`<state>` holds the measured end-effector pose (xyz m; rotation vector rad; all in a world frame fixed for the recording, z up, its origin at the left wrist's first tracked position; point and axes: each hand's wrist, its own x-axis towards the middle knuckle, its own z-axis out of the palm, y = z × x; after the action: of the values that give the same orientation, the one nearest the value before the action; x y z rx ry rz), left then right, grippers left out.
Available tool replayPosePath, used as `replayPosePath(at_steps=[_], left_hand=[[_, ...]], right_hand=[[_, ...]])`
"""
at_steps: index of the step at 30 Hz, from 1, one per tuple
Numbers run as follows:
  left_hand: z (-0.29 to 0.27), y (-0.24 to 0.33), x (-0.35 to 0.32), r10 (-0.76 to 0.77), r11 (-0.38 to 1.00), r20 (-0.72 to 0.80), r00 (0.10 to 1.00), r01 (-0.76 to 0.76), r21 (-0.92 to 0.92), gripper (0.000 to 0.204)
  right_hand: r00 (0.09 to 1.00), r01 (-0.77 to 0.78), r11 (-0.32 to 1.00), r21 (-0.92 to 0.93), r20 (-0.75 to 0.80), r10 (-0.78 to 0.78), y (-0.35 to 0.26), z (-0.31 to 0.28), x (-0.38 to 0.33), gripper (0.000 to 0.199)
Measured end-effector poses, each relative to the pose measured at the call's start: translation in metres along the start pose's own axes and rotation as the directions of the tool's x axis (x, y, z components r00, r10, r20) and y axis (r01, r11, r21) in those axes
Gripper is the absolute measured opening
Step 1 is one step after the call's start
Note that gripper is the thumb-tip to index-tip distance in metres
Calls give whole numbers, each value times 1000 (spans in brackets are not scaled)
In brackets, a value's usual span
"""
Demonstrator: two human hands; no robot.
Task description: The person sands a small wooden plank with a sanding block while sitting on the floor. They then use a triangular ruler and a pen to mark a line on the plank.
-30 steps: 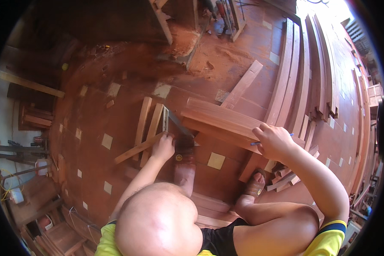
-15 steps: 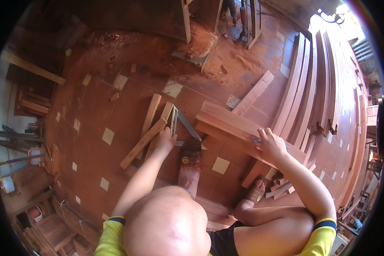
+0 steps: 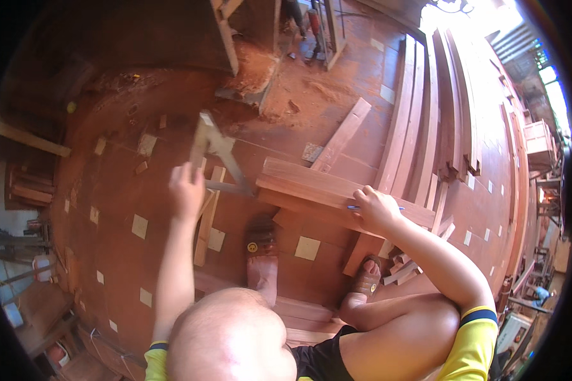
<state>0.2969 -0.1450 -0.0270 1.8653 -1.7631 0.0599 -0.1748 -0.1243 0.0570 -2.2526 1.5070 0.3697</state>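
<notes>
A triangular carpenter's square (image 3: 234, 166) is raised off the floor, slightly blurred, with my left hand (image 3: 188, 190) closed on one side of it. Its pointed end comes close to the left end of a thick reddish wooden beam (image 3: 318, 184). On the beam's right part rests my right hand (image 3: 376, 211), its fingers closed around a blue pen (image 3: 353, 207) that pokes out on both sides. Below my left hand, thin wooden strips (image 3: 207, 228) lie on the floor, partly hidden by the hand and the square.
Long planks (image 3: 408, 114) lie side by side at the right. A shorter board (image 3: 343, 133) slants behind the beam, near heaped sawdust (image 3: 254, 63). My sandalled feet (image 3: 260, 244) stand before the beam, and short offcuts (image 3: 400, 270) are by the right one.
My left hand has lifted the square up and left from the strips. The whole view has shifted somewhat. My right hand remains on the beam with the pen.
</notes>
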Motion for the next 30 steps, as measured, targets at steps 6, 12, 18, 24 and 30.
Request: replayPosePath(at_steps=[6,12,18,24,30], left_hand=[[-30,-24,1,-386,790,182,904,426,-441,25],[-15,59,-46,-309,585,515,799,587,-560,19],[-16,120,-48,-201,774,577,791,490,-401,18],[-12,123,-65,-115,863,507,854,339,-376,18],[-4,125,-73,-75,866,473,878,293,-406,20]], right_hand=[[998,-46,998,-47,46,48,6,-4,-3,31],[992,-44,997,-57,118,51,6,16,-20,26],[979,-72,997,34,193,64,-7,13,-22,35],[968,-62,996,69,247,43,-1,10,-18,44],[950,-84,989,119,310,43,-1,4,-12,45]])
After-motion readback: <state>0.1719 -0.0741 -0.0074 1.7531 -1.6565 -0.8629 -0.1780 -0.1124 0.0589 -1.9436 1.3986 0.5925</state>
